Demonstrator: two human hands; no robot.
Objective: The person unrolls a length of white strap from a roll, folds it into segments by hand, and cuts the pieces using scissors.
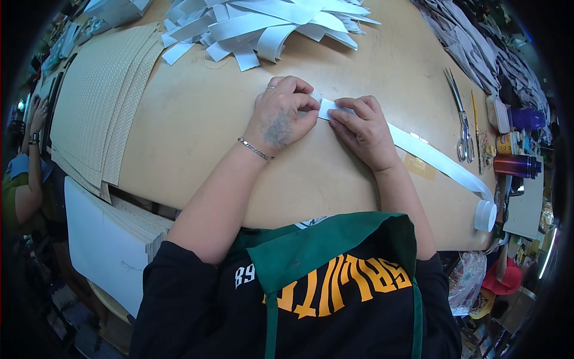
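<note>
A white flat band (439,158) runs across the table from between my hands to a white roll (485,215) near the right edge. My right hand (365,125) pinches the band close to its end, thumb and fingers on top of it. Just left of it, my left hand (284,113) has its thumb and fingers pressed together beside the band's end. A small pale edge shows at its fingertips, but the fingers hide most of what they hold. A chain bracelet (256,148) circles my left wrist.
A heap of white strips (269,27) lies at the far side. Textured cream sheets (98,102) are stacked at left, with white sheets (107,239) below. Scissors (461,122), a pencil (475,122) and a purple bottle (517,166) are at right. Grey cloth (463,42) is piled behind. Another person's arm (36,143) appears far left.
</note>
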